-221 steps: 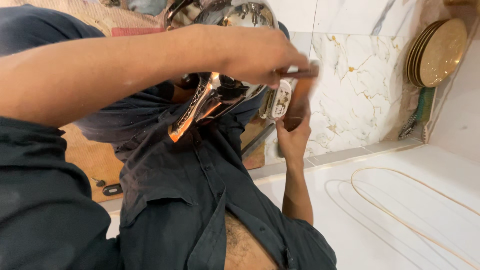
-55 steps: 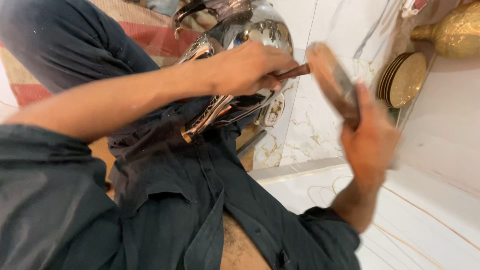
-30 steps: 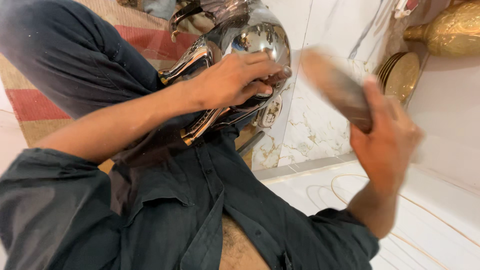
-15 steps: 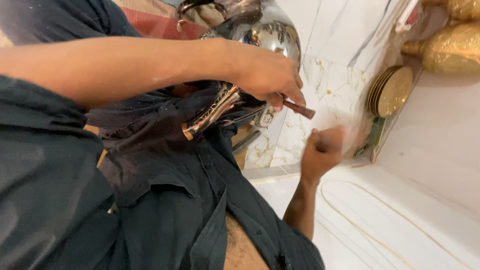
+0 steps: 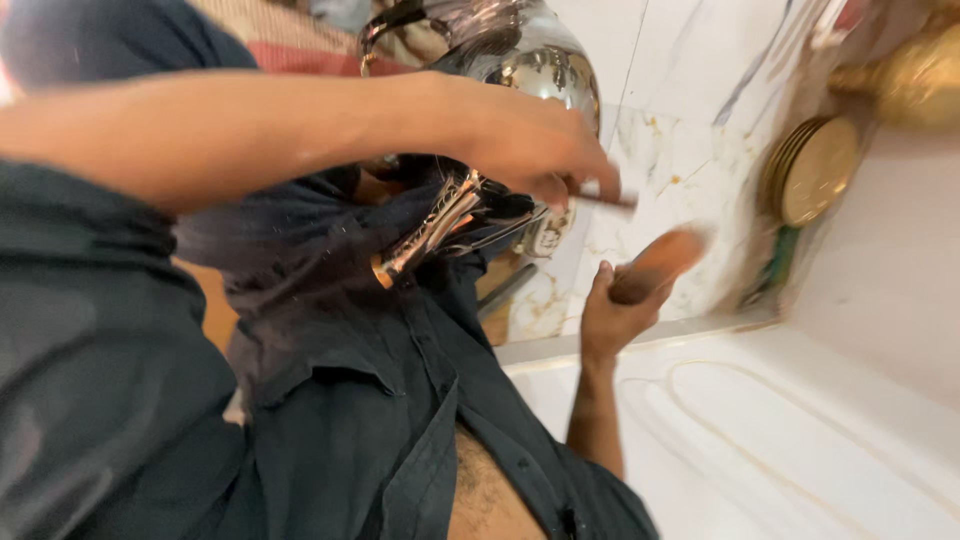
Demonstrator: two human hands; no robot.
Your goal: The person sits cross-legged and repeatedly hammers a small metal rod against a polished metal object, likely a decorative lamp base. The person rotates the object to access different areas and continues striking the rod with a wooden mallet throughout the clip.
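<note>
Against the silver vessel (image 5: 530,75), left-hand fingers (image 5: 560,165) pinch a thin tool (image 5: 605,200); right hand (image 5: 615,315) apparently grips a wooden mallet (image 5: 660,265).

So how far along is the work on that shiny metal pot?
Done: the metal pot is already formed and polished to a mirror shine. In hand: the left hand holds a thin punch by its lower side, and the right hand grips a blurred wooden mallet. Left: can't tell; the worked spot is hidden behind the left hand.
</note>
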